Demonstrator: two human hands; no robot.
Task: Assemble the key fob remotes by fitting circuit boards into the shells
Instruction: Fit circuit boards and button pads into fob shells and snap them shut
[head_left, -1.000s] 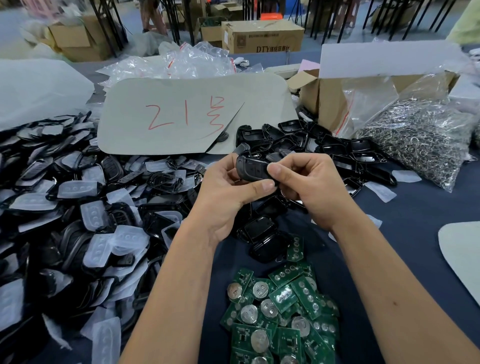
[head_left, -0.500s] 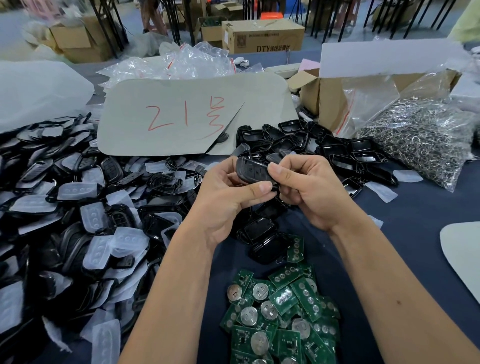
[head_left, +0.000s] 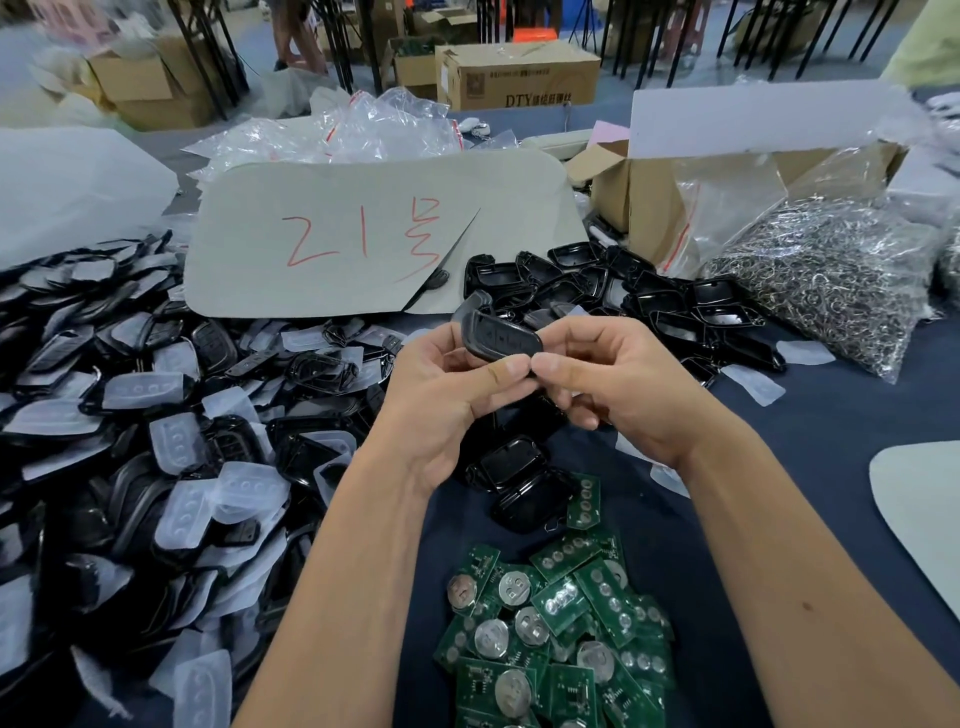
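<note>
A black key fob shell (head_left: 496, 332) is held up over the table's middle, its button face toward me. My left hand (head_left: 447, 400) grips its left side with the thumb across the lower edge. My right hand (head_left: 618, 384) pinches its right end, thumb tip meeting the left thumb. Below them lie two empty black shell halves (head_left: 519, 480) and a heap of green circuit boards (head_left: 561, 623) with round coin cells.
A big pile of black shells and translucent button pads (head_left: 156, 441) fills the left. More empty black shells (head_left: 649, 301) lie behind the hands. A grey card with red writing (head_left: 363, 239), a cardboard box (head_left: 675, 197) and a bag of metal rings (head_left: 831, 280) stand at the back.
Both hands have turned the shell slightly, so its left end now sticks up higher; the thumbs have closed together on its lower edge.
</note>
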